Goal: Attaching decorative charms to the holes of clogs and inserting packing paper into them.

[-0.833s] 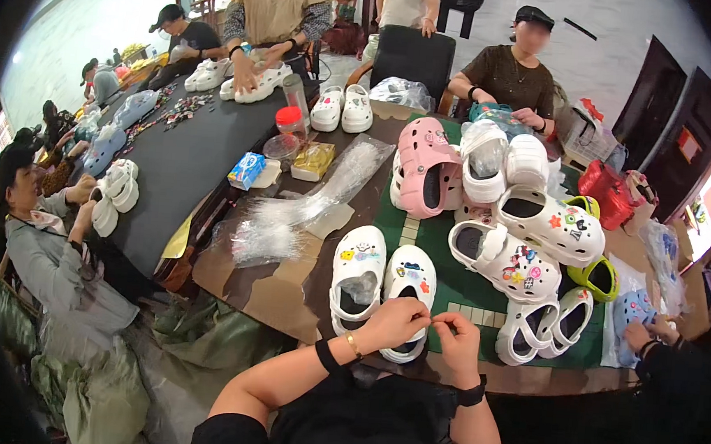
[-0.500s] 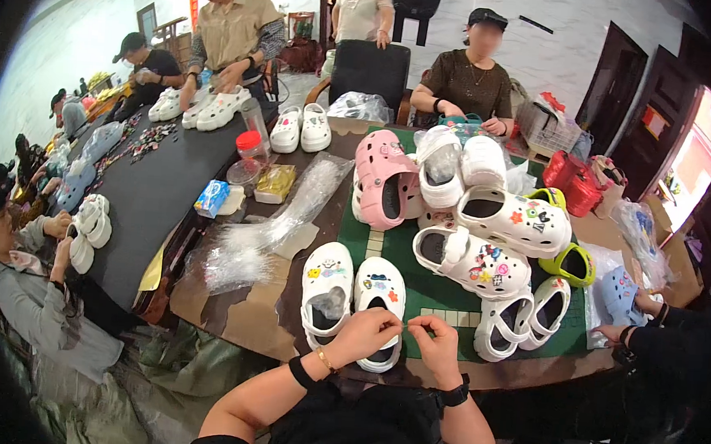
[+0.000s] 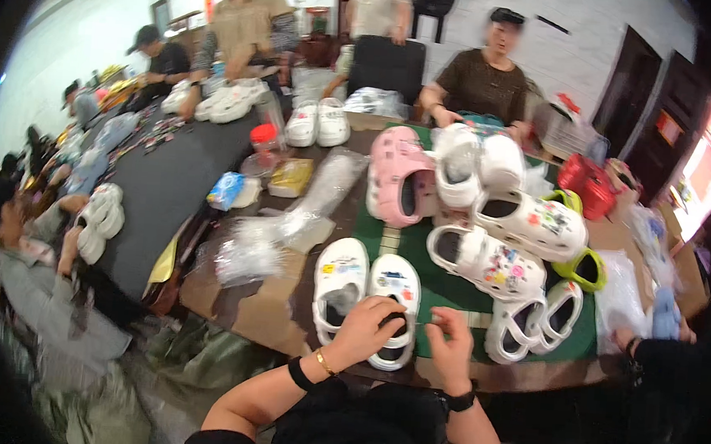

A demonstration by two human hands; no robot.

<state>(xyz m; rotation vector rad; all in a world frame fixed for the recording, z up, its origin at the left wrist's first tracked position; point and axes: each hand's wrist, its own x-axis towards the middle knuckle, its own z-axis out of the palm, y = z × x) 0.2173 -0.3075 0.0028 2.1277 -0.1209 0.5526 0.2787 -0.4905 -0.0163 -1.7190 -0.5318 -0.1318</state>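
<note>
A pair of white clogs stands in front of me, the left clog (image 3: 340,270) and the right clog (image 3: 395,284), both with colourful charms on top. Clear plastic is tucked inside the left one. My left hand (image 3: 367,330) hovers over the heel end of the right clog, its fingers bent and apart. To the right of that clog, above the green mat (image 3: 411,374), my right hand (image 3: 449,342) has its thumb and fingers parted. No object shows in either hand, though the picture is a little blurred.
More white clogs (image 3: 507,266), a pink clog (image 3: 400,171) and lime-green clogs (image 3: 589,270) crowd the mat at right. Clear plastic bags (image 3: 254,252), a yellow packet (image 3: 291,176) and a red-lidded jar (image 3: 264,136) lie at left. Other people work around the tables.
My fingertips, pinched close together half a second ago, have parted, and the hands sit slightly further apart. The whole view has shifted, with the surroundings now further right in the picture.
</note>
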